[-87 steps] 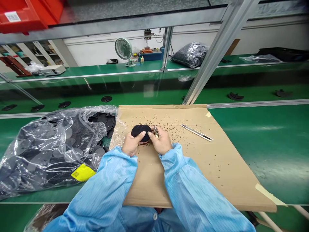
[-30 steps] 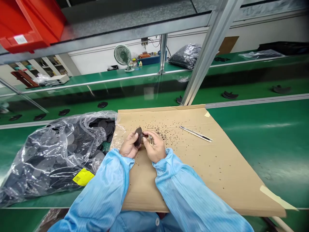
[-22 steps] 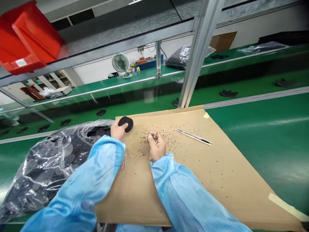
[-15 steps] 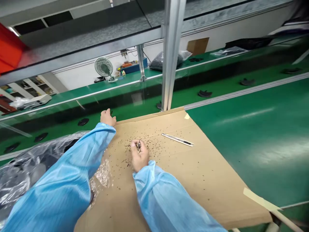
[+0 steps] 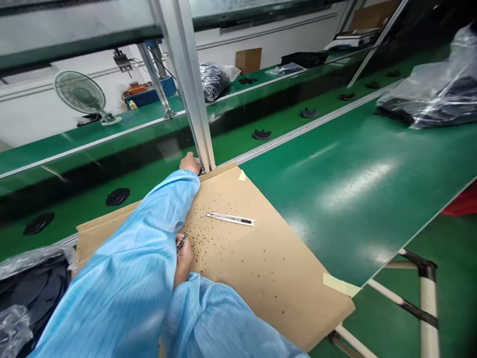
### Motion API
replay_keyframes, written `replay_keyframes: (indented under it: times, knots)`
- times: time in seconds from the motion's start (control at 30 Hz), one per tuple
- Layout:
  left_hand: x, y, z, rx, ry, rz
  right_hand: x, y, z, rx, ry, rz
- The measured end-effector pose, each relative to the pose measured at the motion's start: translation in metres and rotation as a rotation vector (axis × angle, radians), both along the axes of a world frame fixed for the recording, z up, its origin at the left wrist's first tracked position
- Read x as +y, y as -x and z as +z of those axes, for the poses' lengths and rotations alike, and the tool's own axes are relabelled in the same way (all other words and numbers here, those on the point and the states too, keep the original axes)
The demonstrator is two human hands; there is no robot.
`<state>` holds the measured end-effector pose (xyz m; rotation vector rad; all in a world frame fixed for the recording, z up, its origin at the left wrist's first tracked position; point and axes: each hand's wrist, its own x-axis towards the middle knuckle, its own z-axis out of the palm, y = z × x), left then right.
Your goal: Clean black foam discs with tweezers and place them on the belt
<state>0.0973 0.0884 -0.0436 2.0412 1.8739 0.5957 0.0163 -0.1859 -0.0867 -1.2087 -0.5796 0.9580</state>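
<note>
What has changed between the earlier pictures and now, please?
The left hand, which held black discs beside the right hand, has moved forward and right to the metal post at the far edge of the cardboard; whether it let them go is hidden. The right hand still holds the metal tool, and the knife stays put.

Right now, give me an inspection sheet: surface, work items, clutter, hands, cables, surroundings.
Surface: cardboard sheet, taped over a green tabletop.
Work items: small metal tool; black pieces on the green strip behind the cardboard; bag of black discs, lower left.
Clutter: black specks scattered on the cardboard; slim cutter.
Hands: right hand grips the small metal tool, partly behind left sleeve; left hand beside the metal post's foot, its grip unclear.
Cables: dark cable beside the bench machine.
Surroundings: green fan, upper left; filled plastic bag, right.
</note>
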Motion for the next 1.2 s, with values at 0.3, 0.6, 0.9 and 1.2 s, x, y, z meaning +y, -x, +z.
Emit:
replay_keyframes:
  times: [0.3,0.6,0.9,1.2]
  knots:
    - [-0.061,0.070,0.033,-0.646,-0.085,0.106,-0.013,0.010,0.026,-0.011,-0.052,0.050]
    - [-0.242,0.202,0.036,-1.421,0.155,0.264,-0.017,0.011,0.025,-0.354,-0.206,0.216]
    - [-0.309,0.245,-0.007,-1.701,0.061,0.341,-0.031,0.004,0.024,-0.632,-0.469,0.370]
    - [-0.307,0.243,-0.003,-1.830,0.216,0.356,-0.023,-0.007,0.021,-1.182,-0.537,0.430]
